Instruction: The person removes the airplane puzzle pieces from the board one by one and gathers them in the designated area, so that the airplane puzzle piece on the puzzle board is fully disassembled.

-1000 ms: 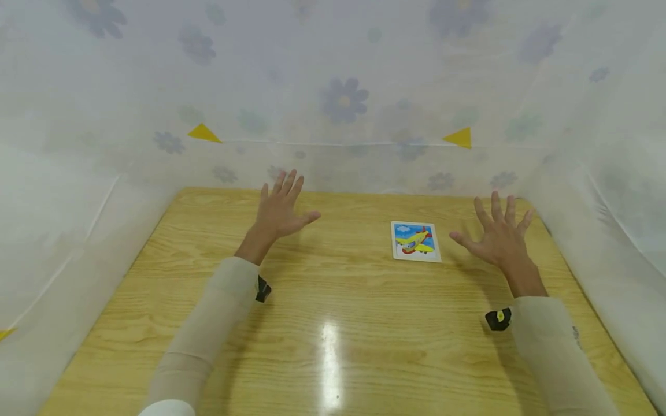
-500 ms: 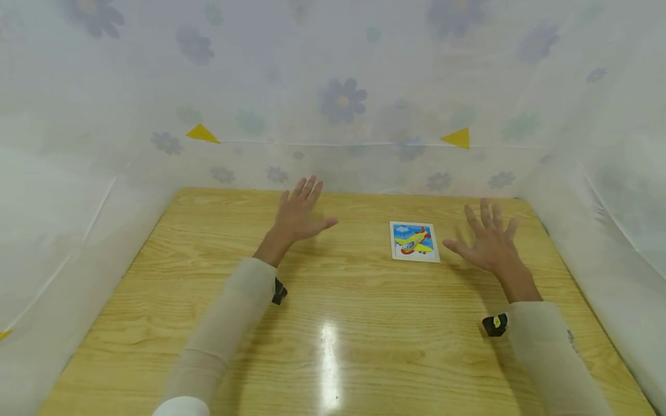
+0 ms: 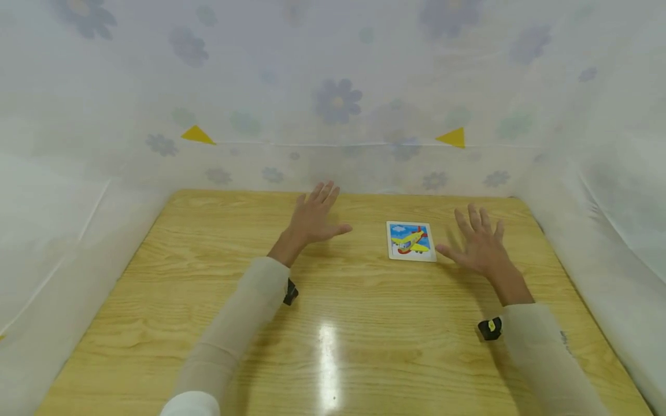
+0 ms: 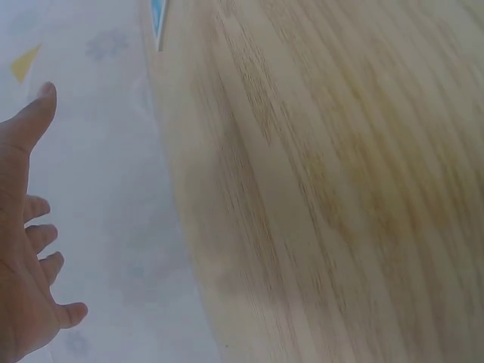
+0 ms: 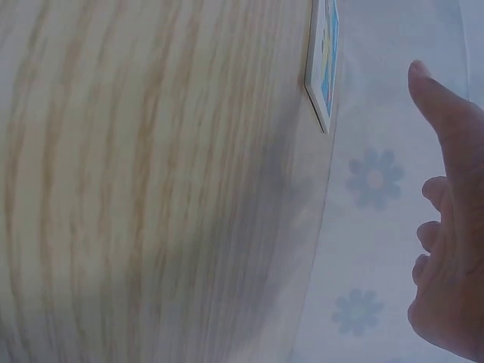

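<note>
A square picture puzzle [image 3: 411,241] with a yellow and red airplane on blue sky lies flat on the wooden table [image 3: 333,300], towards the back and right of the middle. To its left is my left hand [image 3: 314,219], fingers spread and thumb pointing at it, holding nothing. My right hand [image 3: 481,245] is just right of the puzzle, fingers also spread, its thumb tip close to the puzzle's right edge. In the right wrist view the puzzle [image 5: 324,64] shows a thick pale frame, and my right hand [image 5: 454,227] is raised above the table. Only a corner shows in the left wrist view.
White curtains with purple flowers [image 3: 338,101] enclose the table at the back and both sides. Two yellow triangles [image 3: 198,135] mark the back curtain. A dark wrist camera [image 3: 490,329] sits at the right cuff. Light glares on the front of the table.
My left hand has moved right, towards the puzzle. My right hand has shifted slightly left and nearer to me. The puzzle has stayed in place on the table.
</note>
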The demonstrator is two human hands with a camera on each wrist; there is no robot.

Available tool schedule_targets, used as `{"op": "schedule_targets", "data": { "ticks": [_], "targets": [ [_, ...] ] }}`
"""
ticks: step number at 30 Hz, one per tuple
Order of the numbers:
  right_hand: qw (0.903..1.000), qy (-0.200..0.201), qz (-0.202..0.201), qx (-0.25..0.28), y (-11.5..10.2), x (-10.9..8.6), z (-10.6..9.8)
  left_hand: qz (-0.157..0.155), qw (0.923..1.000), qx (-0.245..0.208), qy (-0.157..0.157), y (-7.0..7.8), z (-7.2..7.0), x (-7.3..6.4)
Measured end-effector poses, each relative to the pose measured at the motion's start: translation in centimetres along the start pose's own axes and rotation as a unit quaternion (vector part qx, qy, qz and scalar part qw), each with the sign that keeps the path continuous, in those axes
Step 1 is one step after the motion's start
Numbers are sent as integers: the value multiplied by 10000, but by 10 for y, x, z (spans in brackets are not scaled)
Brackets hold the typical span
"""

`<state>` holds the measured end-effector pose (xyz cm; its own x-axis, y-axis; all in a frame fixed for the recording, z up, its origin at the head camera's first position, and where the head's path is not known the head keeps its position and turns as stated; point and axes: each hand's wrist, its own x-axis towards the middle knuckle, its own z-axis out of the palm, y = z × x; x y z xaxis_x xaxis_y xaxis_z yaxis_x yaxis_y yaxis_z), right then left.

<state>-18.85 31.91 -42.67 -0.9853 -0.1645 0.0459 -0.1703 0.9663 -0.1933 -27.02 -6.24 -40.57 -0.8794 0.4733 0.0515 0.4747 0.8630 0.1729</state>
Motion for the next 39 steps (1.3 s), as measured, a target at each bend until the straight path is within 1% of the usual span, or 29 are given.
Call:
{"op": "schedule_targets", "data": {
  "ticks": [3, 9, 18, 23, 26, 32, 33, 37, 39],
  "targets": [
    [10000, -63, -32, 61, 0, -1, 2, 84, 9999, -88, 4, 5, 3, 2],
    [9993, -243, -187, 197, -1, -1, 6, 231, 9997, -1, -58, 16, 7, 6],
    [9990, -331, -299, 53, -5, 1, 5, 322, 9993, 60, -193, 31, 11, 12],
    [9982, -381, -470, 32, -4, 3, 9, 291, 9990, 100, -336, 40, 14, 18],
    [9975, -429, -566, -26, -5, 5, 10, 276, 9987, 161, -404, 44, 17, 21],
    [9965, -564, -615, -42, -10, 6, 10, 433, 9976, 150, -525, 51, 20, 25],
    [9963, -573, -633, -51, -10, 6, 11, 456, 9976, 168, -490, 50, 26, 29],
    [9960, -559, -691, -84, -11, 6, 12, 468, 9970, 244, -564, 55, 25, 29],
    [9959, -585, -685, -99, -11, 6, 13, 490, 9968, 256, -573, 57, 27, 31]
  ]
}}
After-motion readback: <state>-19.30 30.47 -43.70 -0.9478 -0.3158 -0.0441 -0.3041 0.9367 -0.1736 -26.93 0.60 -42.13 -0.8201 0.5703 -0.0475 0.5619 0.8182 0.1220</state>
